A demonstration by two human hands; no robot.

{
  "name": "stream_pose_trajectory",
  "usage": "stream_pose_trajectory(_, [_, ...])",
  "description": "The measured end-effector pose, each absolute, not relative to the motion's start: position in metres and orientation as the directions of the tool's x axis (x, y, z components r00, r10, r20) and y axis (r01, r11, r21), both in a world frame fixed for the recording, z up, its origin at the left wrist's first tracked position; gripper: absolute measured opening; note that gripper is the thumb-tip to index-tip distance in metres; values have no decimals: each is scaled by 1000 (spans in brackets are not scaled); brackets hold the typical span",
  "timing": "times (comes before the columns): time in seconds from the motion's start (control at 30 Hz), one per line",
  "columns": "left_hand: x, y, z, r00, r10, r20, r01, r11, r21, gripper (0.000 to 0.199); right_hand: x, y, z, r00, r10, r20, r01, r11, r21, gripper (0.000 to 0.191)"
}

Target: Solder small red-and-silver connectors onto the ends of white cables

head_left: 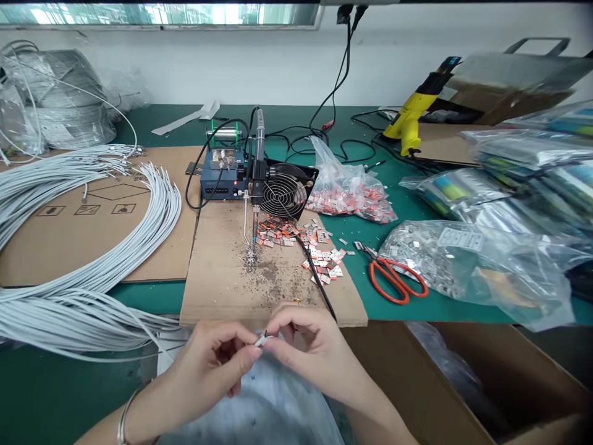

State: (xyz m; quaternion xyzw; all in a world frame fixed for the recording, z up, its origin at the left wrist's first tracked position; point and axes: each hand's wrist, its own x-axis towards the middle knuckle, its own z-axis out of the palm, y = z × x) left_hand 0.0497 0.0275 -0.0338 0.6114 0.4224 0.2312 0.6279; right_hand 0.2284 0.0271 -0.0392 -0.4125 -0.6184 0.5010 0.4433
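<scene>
In front of the cardboard's near edge, my left hand (217, 358) and my right hand (301, 340) meet fingertip to fingertip. The left thumb and forefinger pinch the end of a light grey cable (260, 341). My right thumb and forefinger close on its tip, where a small dark bit shows. Fingers hide the rest of the tip. Beyond the hands, a soldering iron (259, 145) is held upright in a stand, its tip pointing down over metal crumbs. Small orange-and-silver connector pieces (327, 262) lie scattered to the right of that tip.
Bundled grey cables (157, 228) curve across the left. A soldering station (222, 182) and a fan (285, 191) stand behind the cardboard sheet (208, 266). At right lie red-handled scissors (398, 281), bags of parts (426, 259) and a yellow heat gun (412, 117). An open box (398, 371) sits below.
</scene>
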Motion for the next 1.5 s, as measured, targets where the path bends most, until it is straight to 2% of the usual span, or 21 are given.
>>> stream_pose_trajectory(0.17, [48,25,-28,556,816,-157,459,-144,877,29,235,26,-30,-308,944,114,184,177,-967,8])
stream_pose_trajectory(0.27, [49,24,-30,544,826,-148,493,-172,853,29,232,22,-38,-254,958,134,137,172,-975,12])
stream_pose_trajectory(0.37, [53,24,-36,516,823,-240,334,65,940,32,219,16,-51,-104,975,194,10,196,-981,20])
stream_pose_trajectory(0.47, [57,27,-40,550,763,-340,75,361,930,39,205,13,-60,48,950,309,-69,312,-948,16])
stream_pose_trajectory(0.53, [58,27,-42,569,750,-336,-22,423,906,39,201,16,-61,119,948,295,-207,315,-926,17])
stream_pose_trajectory(0.6, [57,27,-43,572,752,-328,-69,442,894,36,204,22,-60,210,956,204,-417,276,-866,18])
stream_pose_trajectory(0.67, [55,27,-43,562,759,-329,-102,458,883,34,211,27,-59,269,954,135,-491,256,-832,19])
stream_pose_trajectory(0.73, [52,27,-42,546,768,-334,-125,469,874,34,218,30,-58,183,973,140,-367,200,-909,12])
stream_pose_trajectory(0.8, [51,28,-40,535,773,-342,-132,476,870,35,222,29,-56,-6,992,125,-186,122,-975,2])
stream_pose_trajectory(0.87, [50,29,-39,538,766,-352,-117,482,868,36,222,28,-53,-124,988,92,-78,83,-993,8])
stream_pose_trajectory(0.97, [51,29,-38,541,762,-355,-84,469,879,38,220,27,-44,-139,982,127,7,129,-992,2])
stream_pose_trajectory(1.1, [52,29,-40,544,765,-345,-33,430,902,38,222,26,-37,-160,962,220,127,241,-962,8])
stream_pose_trajectory(1.23, [53,29,-42,589,714,-379,-30,488,872,39,225,20,-41,-200,942,270,164,304,-938,11])
stream_pose_trajectory(1.3, [54,28,-43,606,693,-391,-60,530,846,39,221,16,-44,-159,918,362,206,390,-898,12])
stream_pose_trajectory(1.4, [55,26,-45,615,681,-398,-94,565,820,38,214,9,-46,-115,841,528,404,525,-749,13])
stream_pose_trajectory(1.5, [53,25,-46,582,715,-387,-140,557,819,37,221,9,-42,-218,772,597,544,604,-582,14])
